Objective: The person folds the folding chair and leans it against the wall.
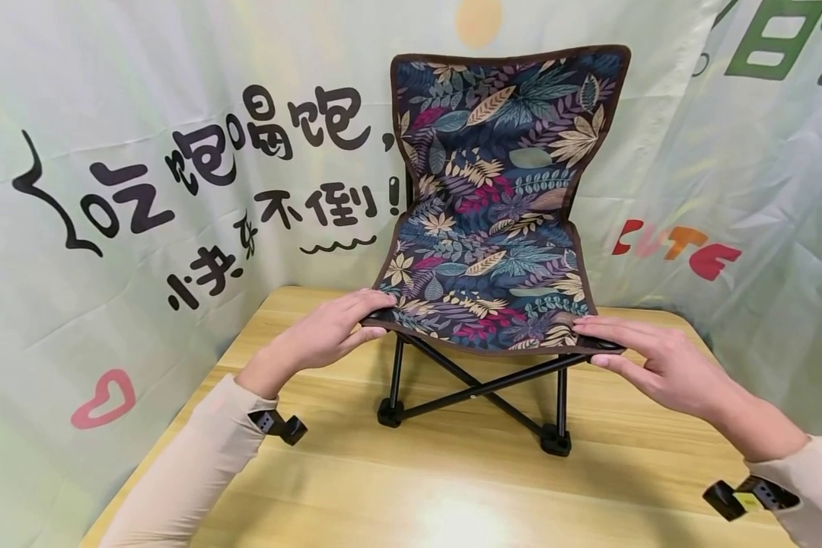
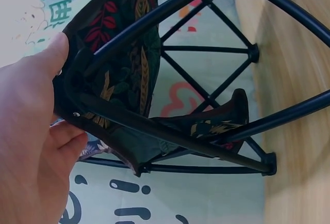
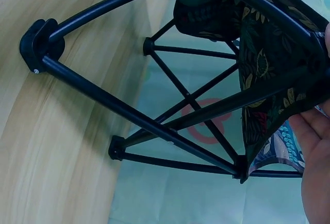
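A folding camp chair (image 1: 493, 198) with dark leaf-print fabric and brown edging stands unfolded on the wooden table, its seat towards me. Its black tubular legs (image 1: 476, 392) cross under the seat and end in black plastic feet (image 1: 555, 440). My left hand (image 1: 332, 323) holds the seat's front left corner, fingers on top and thumb at the front edge. At the front right corner my right hand (image 1: 678, 365) grips in the same way. Both wrist views show the underside of the seat fabric (image 2: 124, 64) and the crossed leg tubes (image 3: 172, 131).
The light wooden table (image 1: 356, 487) reaches out in front of the chair. Behind it hangs a pale printed cloth (image 1: 199, 76) with black lettering, a pink heart and the word CUTE. A small black camera (image 1: 277, 426) is strapped at each wrist.
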`<state>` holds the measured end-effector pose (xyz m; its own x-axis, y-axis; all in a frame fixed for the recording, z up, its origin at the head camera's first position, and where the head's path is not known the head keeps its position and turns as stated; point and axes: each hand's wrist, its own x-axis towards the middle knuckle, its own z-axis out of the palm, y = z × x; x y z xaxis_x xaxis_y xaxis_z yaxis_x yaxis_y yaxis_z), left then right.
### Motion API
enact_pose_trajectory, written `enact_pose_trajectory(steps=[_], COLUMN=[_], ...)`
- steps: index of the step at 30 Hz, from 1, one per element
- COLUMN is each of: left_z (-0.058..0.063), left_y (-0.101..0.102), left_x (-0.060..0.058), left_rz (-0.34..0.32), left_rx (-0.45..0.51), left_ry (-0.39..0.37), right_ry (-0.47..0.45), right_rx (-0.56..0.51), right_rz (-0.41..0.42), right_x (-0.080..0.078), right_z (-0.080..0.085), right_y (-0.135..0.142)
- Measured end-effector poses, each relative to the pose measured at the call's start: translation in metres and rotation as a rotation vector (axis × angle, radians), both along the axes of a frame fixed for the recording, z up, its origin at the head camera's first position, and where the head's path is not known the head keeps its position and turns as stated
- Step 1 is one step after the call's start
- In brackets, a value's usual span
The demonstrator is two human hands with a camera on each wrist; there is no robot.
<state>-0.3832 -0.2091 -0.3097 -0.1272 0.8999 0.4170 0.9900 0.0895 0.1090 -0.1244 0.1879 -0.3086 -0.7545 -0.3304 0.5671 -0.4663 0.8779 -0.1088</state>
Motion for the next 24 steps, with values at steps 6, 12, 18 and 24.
enact_pose_trajectory(steps=[6,12,18,24], left_z=[0.0027,0.0029,0.0047,0.0083], left_y=[0.0008,0.0009,0.0018,0.0039], left_x=[0.0017,0.0021,0.0038,0.0041], left_rz=[0.003,0.003,0.023,0.020], left_rx=[-0.017,-0.010,-0.022,-0.033], left_ry=[-0.020,-0.033,-0.038,-0.038], right_ry=[-0.015,-0.045,-0.045,-0.024], right_rx=[-0.016,-0.048,-0.056,-0.049], right_rz=[-0.051,-0.079,-0.083,-0.081], right_x=[0.0023,0.0029,0.0016,0.0000], right_z=[0.0014,0.0028,0.0034,0.0067], right_y=[-0.0031,-0.0059,-0.0068,-0.0077])
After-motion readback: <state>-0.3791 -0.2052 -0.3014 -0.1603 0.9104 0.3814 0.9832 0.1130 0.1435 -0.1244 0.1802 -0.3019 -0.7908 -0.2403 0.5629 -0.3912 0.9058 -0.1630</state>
